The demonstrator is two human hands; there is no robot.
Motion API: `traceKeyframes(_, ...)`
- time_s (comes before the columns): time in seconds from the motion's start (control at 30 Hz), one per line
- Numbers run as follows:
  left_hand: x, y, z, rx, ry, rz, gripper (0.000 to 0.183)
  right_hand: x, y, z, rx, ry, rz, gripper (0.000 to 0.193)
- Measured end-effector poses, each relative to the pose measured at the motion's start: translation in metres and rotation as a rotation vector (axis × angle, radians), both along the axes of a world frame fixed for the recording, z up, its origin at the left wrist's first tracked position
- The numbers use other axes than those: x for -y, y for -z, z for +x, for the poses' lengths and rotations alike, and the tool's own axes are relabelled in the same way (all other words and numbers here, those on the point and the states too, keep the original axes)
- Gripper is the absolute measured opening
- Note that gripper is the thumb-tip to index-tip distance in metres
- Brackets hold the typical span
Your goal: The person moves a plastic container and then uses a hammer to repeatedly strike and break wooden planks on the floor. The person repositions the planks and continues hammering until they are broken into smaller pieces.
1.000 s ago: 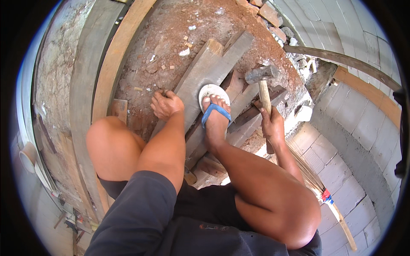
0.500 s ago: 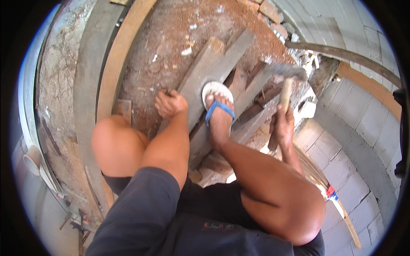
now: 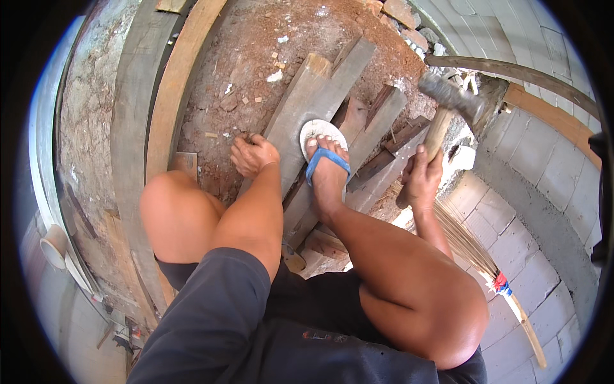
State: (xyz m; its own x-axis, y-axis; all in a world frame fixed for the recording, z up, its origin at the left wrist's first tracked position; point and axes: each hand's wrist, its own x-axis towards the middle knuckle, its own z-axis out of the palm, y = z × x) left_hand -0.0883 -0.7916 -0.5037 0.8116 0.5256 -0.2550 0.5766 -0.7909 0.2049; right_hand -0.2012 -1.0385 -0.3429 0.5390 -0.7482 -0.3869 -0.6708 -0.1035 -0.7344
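My right hand (image 3: pixel 422 179) grips the wooden handle of a hammer (image 3: pixel 451 96) with a heavy grey metal head, raised to the right of my foot. My left hand (image 3: pixel 254 155) is closed in a fist low over the left edge of a weathered timber beam (image 3: pixel 297 105). Whatever it holds is hidden by the fingers. My foot, in a white flip-flop (image 3: pixel 310 131) with a blue strap, stands on that beam. A second grey plank (image 3: pixel 380 125) lies to the right of the foot.
Long boards (image 3: pixel 182 83) run along the left over reddish soil (image 3: pixel 249 57) with chips and debris. A stick broom (image 3: pixel 502 281) lies on grey blocks (image 3: pixel 524 269) at the right. Rubble and bricks (image 3: pixel 403 13) sit at the far right, near a curved wooden pole (image 3: pixel 511 72).
The hammer, blurred before, now shows clearly, its head shifted a little to the right and tilted the other way. My left hand stays nearly in place.
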Motion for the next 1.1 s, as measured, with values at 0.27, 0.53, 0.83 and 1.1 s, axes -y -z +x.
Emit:
traceKeyframes(0.27,0.003,0.001,0.004,-0.044,-0.026,0.039,0.029,0.001,-0.006,0.011,-0.133,-0.251,-0.28,0.021)
traceKeyframes(0.53,0.004,0.0,0.002,-0.015,-0.029,0.023,0.028,-0.02,0.025,-0.002,-0.424,-0.433,-0.175,0.026)
traceKeyframes(0.83,0.005,0.002,0.001,-0.035,-0.021,0.051,0.029,-0.026,0.001,-0.048,-0.184,-0.244,-0.062,0.021)
traceKeyframes(1.1,0.004,0.004,0.001,0.002,-0.011,0.065,0.027,-0.033,0.005,-0.097,-0.466,-0.185,0.065,0.019)
